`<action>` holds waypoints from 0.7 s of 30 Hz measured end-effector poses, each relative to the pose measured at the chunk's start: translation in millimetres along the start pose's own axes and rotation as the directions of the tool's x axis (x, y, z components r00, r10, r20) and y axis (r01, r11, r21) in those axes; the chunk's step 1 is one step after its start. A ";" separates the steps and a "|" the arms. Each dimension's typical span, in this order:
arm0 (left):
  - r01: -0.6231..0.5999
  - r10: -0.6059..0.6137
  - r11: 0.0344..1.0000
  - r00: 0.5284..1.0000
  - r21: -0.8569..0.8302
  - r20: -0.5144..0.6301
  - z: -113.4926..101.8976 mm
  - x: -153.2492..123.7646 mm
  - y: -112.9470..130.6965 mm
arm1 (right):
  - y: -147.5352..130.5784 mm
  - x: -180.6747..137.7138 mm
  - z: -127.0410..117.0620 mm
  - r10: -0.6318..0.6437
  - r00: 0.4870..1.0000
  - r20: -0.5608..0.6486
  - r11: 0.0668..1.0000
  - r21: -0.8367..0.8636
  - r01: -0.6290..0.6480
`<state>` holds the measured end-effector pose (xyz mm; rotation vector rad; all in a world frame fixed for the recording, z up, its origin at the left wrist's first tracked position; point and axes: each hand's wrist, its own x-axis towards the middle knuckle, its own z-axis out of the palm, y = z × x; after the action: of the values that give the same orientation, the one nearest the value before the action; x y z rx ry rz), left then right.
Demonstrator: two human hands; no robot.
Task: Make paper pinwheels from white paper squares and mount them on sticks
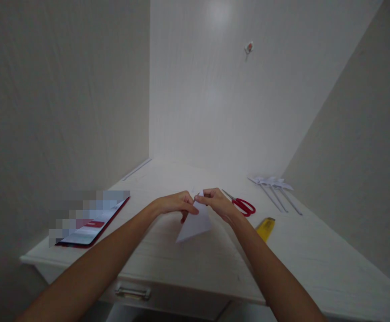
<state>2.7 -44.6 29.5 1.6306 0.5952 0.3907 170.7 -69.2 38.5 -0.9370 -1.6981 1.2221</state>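
A folded piece of white paper [196, 224], roughly triangular, is held up over the white desk between both hands. My left hand [179, 203] pinches its left edge, thumb on the near face. Near the top corner, my right hand [215, 199] is closed on the same sheet, fingertips close to the left hand's. Right of my right hand lie red-handled scissors [243, 206], blades pointing up and left. A yellow cutter-like tool [266, 229] rests beside my right forearm, partly hidden by it.
Several paper pinwheels [273, 182] on thin sticks lie at the back right. A device in a red-edged case [92, 226], partly pixelated, lies on the left. A thin white strip [137, 169] is by the left wall. The desk drawer has a metal handle [132, 293].
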 end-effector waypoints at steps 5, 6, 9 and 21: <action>-0.002 0.003 1.000 0.999 -0.018 0.036 2.0 2.2 -1.0 | 3.8 2.9 -1.4 0.044 0.996 -0.077 0.998 0.050 -0.040; -0.004 0.005 1.000 0.999 -0.020 0.036 1.7 2.9 -2.0 | 4.6 3.1 -1.7 0.050 0.994 -0.098 0.997 0.059 -0.045; -0.008 0.009 0.999 1.000 -0.031 0.030 0.2 4.7 -4.9 | 8.9 4.1 -1.7 0.085 0.987 -0.140 0.990 0.126 -0.068; -0.007 0.006 0.998 1.000 -0.059 -0.012 -8.7 7.0 -12.4 | 15.8 11.6 -4.2 0.139 0.985 -0.102 0.970 0.215 -0.114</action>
<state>1.5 -32.6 17.9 1.5755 0.5823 0.4187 171.7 -53.3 26.4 -0.9793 -1.4060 1.3732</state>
